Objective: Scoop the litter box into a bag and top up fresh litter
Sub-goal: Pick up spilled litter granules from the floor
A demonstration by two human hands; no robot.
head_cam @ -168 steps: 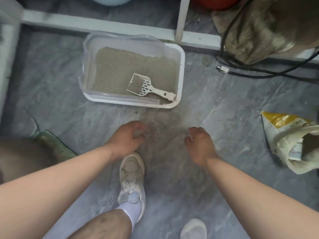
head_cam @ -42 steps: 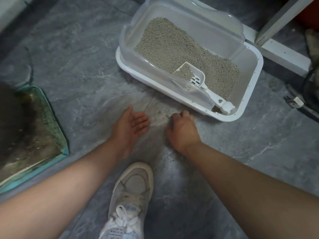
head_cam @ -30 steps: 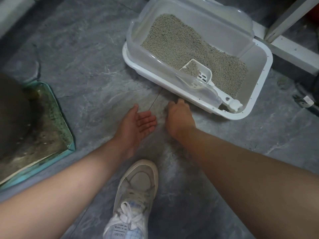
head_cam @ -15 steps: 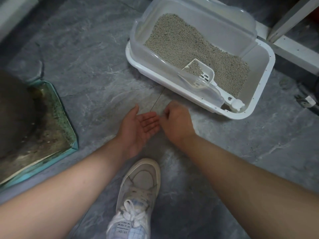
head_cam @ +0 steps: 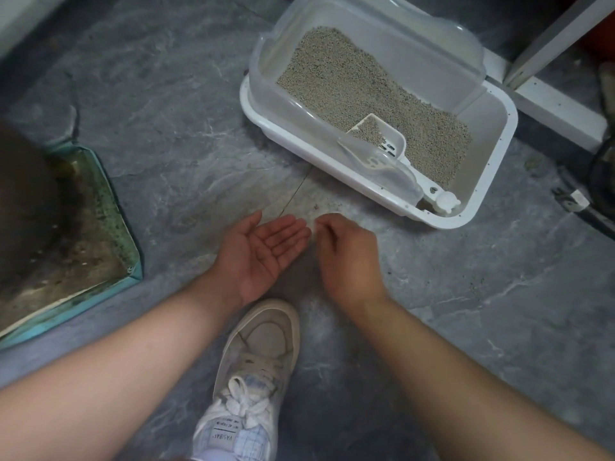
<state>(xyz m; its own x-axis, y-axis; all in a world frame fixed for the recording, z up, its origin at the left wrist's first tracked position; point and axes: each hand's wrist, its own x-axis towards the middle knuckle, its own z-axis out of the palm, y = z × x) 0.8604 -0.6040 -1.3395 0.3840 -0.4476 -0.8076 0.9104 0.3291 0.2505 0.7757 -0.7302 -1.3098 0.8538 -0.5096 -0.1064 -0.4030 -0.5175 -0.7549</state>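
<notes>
The white litter box (head_cam: 492, 181) with a clear plastic hood (head_cam: 412, 44) sits on the grey floor at the upper right, filled with grey litter (head_cam: 359, 84). A white slotted scoop (head_cam: 389, 141) lies in the litter, its handle against the near right rim. My left hand (head_cam: 263, 251) rests palm up and flat on the floor in front of the box, with nothing visible in the palm. My right hand (head_cam: 346, 257) is palm down beside it, fingers curled, fingertips next to the left fingertips. Scattered litter grains (head_cam: 319, 202) lie on the floor just beyond both hands.
My white sneaker (head_cam: 253, 377) stands below the hands. A dirty teal-edged tray (head_cam: 109, 227) lies at the left. A white frame rail (head_cam: 559, 104) runs behind the box, and a white plug (head_cam: 577, 197) with a black cable lies at the right.
My left hand has turned palm up from a fist on the floor. My right hand has slid left across the floor until its fingertips meet the left hand's. The view shifted left.
</notes>
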